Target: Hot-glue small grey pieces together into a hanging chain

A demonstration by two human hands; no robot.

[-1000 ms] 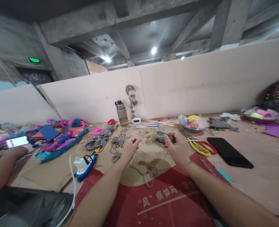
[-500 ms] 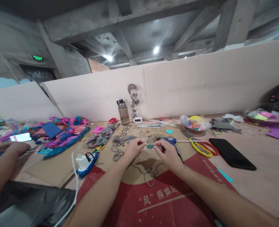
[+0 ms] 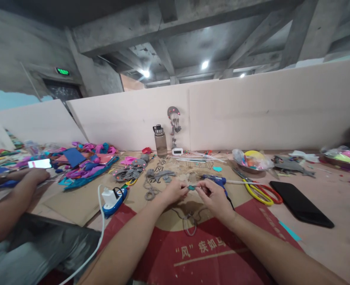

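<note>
My left hand (image 3: pixel 172 192) and my right hand (image 3: pixel 213 198) meet over the brown cardboard sheet (image 3: pixel 175 206). Both pinch a small teal piece (image 3: pixel 190 187) between their fingertips. A thin grey string piece (image 3: pixel 189 223) lies on the cardboard just below my hands. Right behind my right hand rests a blue glue gun (image 3: pixel 215 180). Grey felt cut-outs (image 3: pixel 155 176) lie a little to the left and behind my left hand.
Yellow and red scissors (image 3: pixel 261 192) and a black phone (image 3: pixel 301 204) lie to the right. A bottle (image 3: pixel 160 141), a white timer (image 3: pixel 177 151) and a metal bowl (image 3: pixel 252 160) stand by the wall. Colourful scraps (image 3: pixel 86 164), a charger (image 3: pixel 111 197) and another person's arm (image 3: pixel 11 194) are left.
My hands came together from apart and now both pinch the small teal piece. The view has shifted a little to the left.
</note>
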